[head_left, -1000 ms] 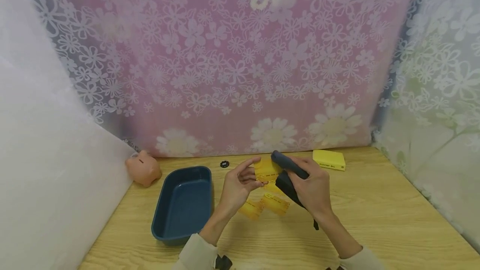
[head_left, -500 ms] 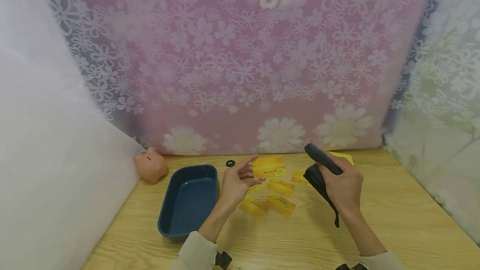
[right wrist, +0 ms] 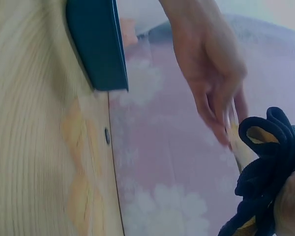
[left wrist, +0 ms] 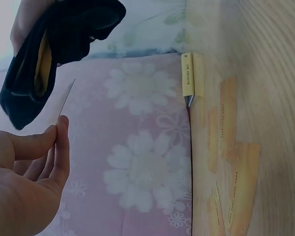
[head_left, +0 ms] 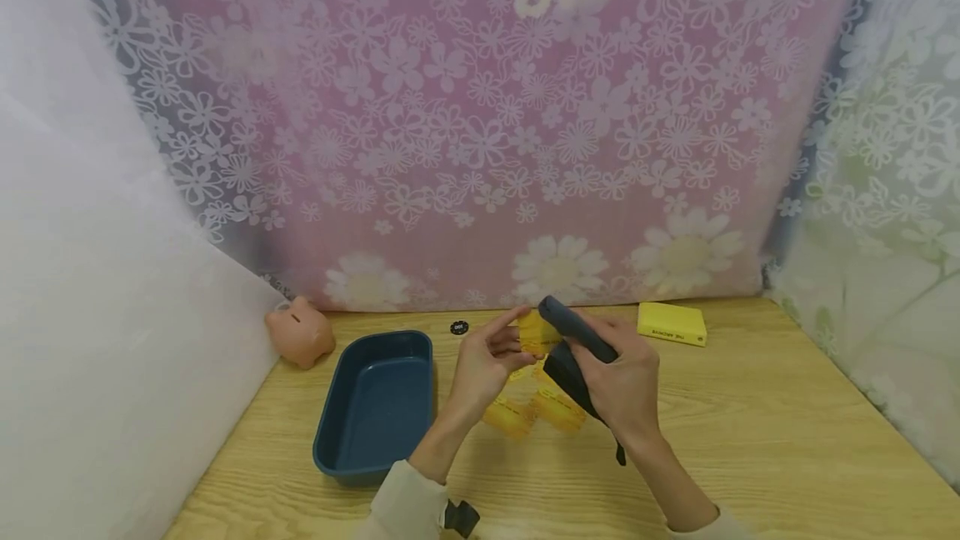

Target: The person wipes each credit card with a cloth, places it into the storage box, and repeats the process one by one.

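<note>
My left hand [head_left: 483, 361] pinches a yellow card [head_left: 534, 333] by its left edge, above the table. In the left wrist view, thumb and fingertips of the left hand [left wrist: 32, 172] hold this card [left wrist: 65, 101] nearly edge-on. A folded dark blue cloth [head_left: 573, 330] is gripped in my right hand [head_left: 624, 373] at the card's right side, covering part of it. Yellow inside the cloth's folds shows in the left wrist view. In the right wrist view the dark cloth [right wrist: 268, 157] overlaps the card's end. Several yellow cards [head_left: 558, 409] lie on the table below the hands.
A dark blue tray [head_left: 321, 440] stands left of the hands, with a pink piggy bank [head_left: 300, 333] behind it at the left. A black chip [head_left: 459, 327] lies near the back edge. The yellow book [head_left: 671, 323] lies at the back right, before a flowered curtain [head_left: 480, 148].
Half a second ago the right hand and cloth were off to the right, apart from the card; now they are back against it. The yellow book is uncovered again.
</note>
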